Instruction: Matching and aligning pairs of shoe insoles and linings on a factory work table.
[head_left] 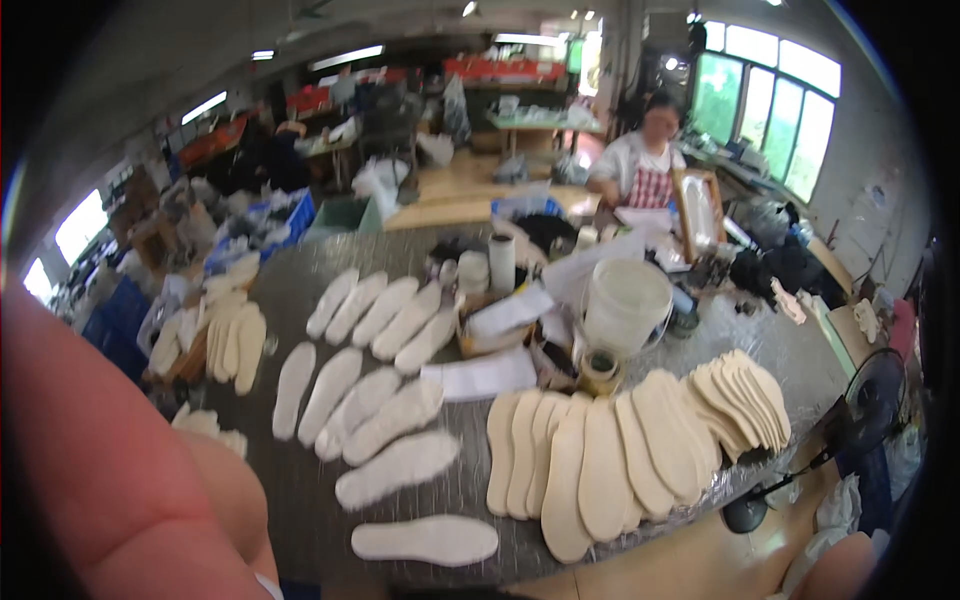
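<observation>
My left hand [130, 460] is raised close to the camera and fills the left side. It is blurred and cut off, so its fingers and anything in them cannot be made out. At the lower right edge shows a small rounded bit of skin, likely my right hand [838, 570], with no fingers visible. White fuzzy insoles [398, 470] lie spread singly in rows on the dark table [300, 250], the closest one [425, 540] near the front edge. To their right, cream insoles [570, 480] overlap in a long fanned row. Neither hand touches these insoles.
A translucent bucket [626, 305], a glue jar [600, 372] and white papers [480, 376] stand mid-table. More insoles [236, 340] lie at the left. A black fan [865, 405] stands off the right edge. Across the table, a person in a checked apron [652, 188] works near a wooden frame [698, 215].
</observation>
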